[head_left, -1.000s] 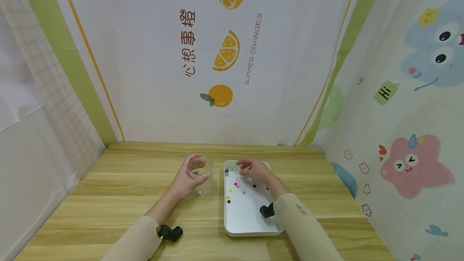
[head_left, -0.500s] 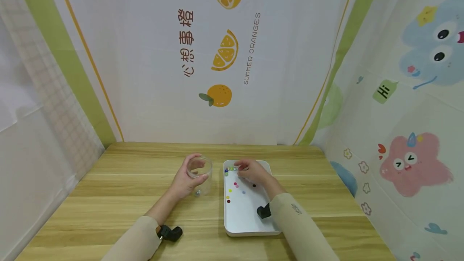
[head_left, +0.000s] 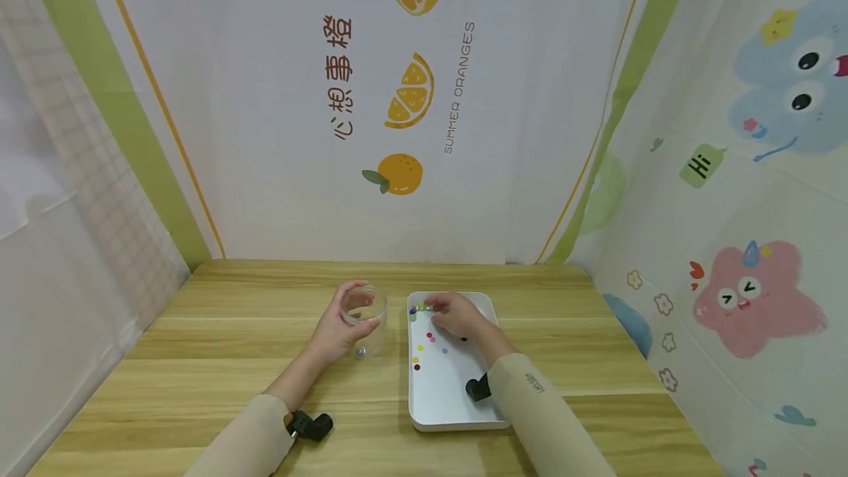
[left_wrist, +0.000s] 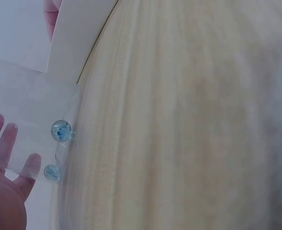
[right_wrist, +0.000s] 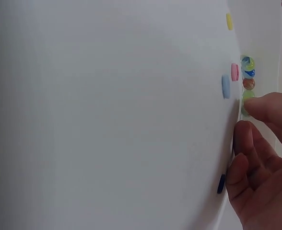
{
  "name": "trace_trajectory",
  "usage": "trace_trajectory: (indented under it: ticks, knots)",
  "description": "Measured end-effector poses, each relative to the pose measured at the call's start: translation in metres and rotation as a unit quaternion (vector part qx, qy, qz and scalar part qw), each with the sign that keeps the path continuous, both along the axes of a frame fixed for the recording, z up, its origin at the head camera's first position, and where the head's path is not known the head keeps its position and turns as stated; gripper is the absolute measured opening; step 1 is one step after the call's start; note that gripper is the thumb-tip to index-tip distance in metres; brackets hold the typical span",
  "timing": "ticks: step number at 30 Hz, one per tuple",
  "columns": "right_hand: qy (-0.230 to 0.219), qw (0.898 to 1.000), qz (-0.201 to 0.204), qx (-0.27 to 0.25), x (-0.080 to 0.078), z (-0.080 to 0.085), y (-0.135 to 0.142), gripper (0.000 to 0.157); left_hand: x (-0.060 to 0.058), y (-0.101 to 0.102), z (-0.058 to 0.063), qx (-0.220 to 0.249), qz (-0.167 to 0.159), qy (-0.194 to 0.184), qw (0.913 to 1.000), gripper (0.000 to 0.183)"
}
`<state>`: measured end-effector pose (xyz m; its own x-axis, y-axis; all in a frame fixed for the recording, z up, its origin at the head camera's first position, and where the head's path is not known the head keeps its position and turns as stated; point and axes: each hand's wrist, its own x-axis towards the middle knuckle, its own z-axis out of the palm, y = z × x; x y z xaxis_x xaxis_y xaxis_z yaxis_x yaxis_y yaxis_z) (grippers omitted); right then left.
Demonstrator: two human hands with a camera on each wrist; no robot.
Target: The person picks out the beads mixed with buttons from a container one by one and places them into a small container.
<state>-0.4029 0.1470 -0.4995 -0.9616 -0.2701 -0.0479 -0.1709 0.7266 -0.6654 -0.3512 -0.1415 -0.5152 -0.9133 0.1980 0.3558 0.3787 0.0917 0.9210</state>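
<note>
In the left hand (head_left: pixel 333 330), one clear jar (head_left: pixel 375 338) holds two marbles (left_wrist: pixel 61 131).

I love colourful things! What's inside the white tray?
Small coloured discs lie in the tray, with marbles at its far left corner. The right hand covers part of the far end, so I can't see everything under it.

In the right wrist view, at three o'clock, the right hand (right_wrist: pixel 265 172) partly hides a green marble (right_wrist: pixel 248 95).

Has jar (head_left: pixel 376 337) left of tray (head_left: pixel 444 389), tray on table (head_left: pixel 232 337). Has marble (head_left: pixel 361 352) at jar's bottom, more beads (head_left: pixel 414 312) in tray's far-left corner, discs (head_left: pixel 429 335) nearer.
</note>
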Motion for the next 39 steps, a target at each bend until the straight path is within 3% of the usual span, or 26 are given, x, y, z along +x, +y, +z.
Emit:
trace_trajectory:
  ticks: [13, 23, 39]
  knots:
    - [0.011, 1.0, -0.009, 0.027, -0.002, -0.002, -0.007, 0.035, 0.0, 0.0, 0.0, 0.001, 0.005, -0.006, 1.0, 0.075]
    - [0.029, 0.998, -0.039, 0.045, -0.002, -0.003, -0.01, 0.021, -0.001, -0.001, 0.0, 0.001, 0.0, -0.003, 1.0, 0.075]
    - [-0.009, 0.998, -0.044, -0.032, -0.003, -0.009, 0.005, 0.023, -0.001, 0.0, 0.0, 0.004, -0.003, -0.004, 1.0, 0.076]
